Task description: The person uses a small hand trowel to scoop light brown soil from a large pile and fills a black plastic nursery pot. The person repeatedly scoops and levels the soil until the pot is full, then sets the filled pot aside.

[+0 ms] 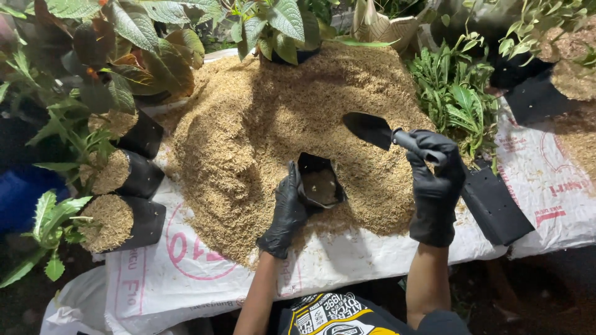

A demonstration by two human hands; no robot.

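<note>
The person wears black, glossy, wrinkled gloves on the left hand [287,214] and the right hand [434,186], cuffs ending at the wrists, forearms bare. At six o'clock, a dark shirt shows a white-and-yellow printed graphic.

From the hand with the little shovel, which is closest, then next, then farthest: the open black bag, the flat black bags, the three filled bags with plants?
From the right hand:
1. Flat black bags, right beside it.
2. Open black bag, in the middle, held by the left hand.
3. Three filled bags, far left.

Left hand [287,211] holds bag [318,180], right hand [436,180] trowel [371,129]
</note>
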